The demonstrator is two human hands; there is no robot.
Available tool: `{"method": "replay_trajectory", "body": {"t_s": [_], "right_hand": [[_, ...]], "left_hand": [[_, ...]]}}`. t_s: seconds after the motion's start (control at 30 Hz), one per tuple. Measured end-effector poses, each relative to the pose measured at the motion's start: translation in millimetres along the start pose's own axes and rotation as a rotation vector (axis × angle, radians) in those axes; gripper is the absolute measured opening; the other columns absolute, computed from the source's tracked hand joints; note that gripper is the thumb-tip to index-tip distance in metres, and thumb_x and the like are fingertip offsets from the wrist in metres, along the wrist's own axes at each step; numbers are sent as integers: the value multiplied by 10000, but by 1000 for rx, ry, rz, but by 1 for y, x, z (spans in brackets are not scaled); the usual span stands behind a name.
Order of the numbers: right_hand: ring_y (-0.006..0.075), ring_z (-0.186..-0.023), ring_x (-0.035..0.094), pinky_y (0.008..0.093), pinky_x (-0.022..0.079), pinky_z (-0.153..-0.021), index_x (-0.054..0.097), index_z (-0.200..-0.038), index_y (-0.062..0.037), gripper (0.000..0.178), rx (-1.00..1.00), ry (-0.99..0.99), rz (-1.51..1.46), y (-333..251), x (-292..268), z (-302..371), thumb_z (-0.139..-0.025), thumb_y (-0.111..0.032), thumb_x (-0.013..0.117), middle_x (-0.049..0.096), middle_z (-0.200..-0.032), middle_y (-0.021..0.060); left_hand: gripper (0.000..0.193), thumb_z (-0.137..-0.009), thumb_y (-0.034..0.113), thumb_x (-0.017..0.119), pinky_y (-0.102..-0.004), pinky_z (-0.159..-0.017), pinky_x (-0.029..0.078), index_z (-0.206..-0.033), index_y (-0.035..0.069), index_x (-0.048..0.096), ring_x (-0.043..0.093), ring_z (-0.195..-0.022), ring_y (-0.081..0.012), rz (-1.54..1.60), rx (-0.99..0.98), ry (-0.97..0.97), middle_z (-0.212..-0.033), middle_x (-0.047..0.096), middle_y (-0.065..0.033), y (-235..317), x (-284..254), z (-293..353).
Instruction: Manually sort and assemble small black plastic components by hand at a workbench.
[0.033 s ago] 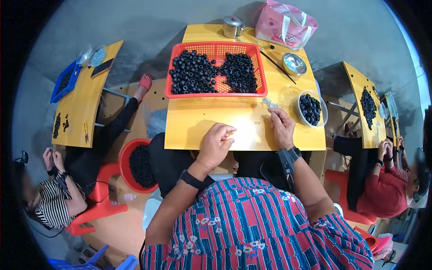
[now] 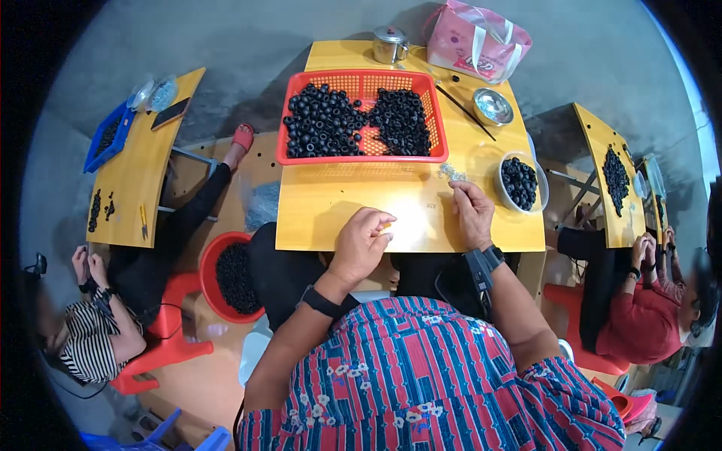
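Observation:
My left hand (image 2: 361, 239) is over the near edge of the yellow table (image 2: 323, 203), fingers curled in and thumb close to the forefinger. A speck of yellow shows between them; I cannot tell if it is a held thing or the tabletop. My right hand (image 2: 474, 213) rests at the table's right, fingers bent and closed, their tips beside a small pile of clear, shiny bits (image 2: 451, 172). What it holds, if anything, is hidden. Beyond both hands stands a red basket (image 2: 361, 159) with black ring-shaped parts (image 2: 323, 116) and smaller black pieces (image 2: 402, 120).
Right of my right hand is a clear tub (image 2: 543, 197) of black parts. Behind it are a metal bowl (image 2: 492, 107), a dark stick (image 2: 466, 113), a lidded metal cup (image 2: 390, 45) and a pink bag (image 2: 477, 41). A red tub (image 2: 213, 263) stands left. People sit at both sides.

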State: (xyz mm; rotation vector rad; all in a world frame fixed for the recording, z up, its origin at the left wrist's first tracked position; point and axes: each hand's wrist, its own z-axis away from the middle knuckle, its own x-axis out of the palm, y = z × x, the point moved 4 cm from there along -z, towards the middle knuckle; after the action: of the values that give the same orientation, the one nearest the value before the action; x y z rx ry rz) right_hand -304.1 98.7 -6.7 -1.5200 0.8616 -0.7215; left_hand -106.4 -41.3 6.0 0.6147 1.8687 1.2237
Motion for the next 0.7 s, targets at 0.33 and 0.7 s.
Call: {"method": "replay_trajectory", "body": {"t_s": [0.33,0.7], "right_hand": [[45,-654,484,186,379,-588,675,-1070,14,162,-64,-6,120,-33,-3,-5,-968,-73,586,554,-759,-28],[157,-710,620,272,482,-640,707,-958,8,106,-463,-333,379,-119,86,-75,-878,-16,642,649,-809,82]], "left_hand": [[215,-774,26,664,-368,-803,505,-989,34,661,616,-903,-305,-157,147,-30,-949,631,-126,2,-2,-1],[218,-769,67,659,-400,-870,493,-984,48,679,608,-977,-326,-72,131,-69,-969,651,-128,1,-5,-4]]}}
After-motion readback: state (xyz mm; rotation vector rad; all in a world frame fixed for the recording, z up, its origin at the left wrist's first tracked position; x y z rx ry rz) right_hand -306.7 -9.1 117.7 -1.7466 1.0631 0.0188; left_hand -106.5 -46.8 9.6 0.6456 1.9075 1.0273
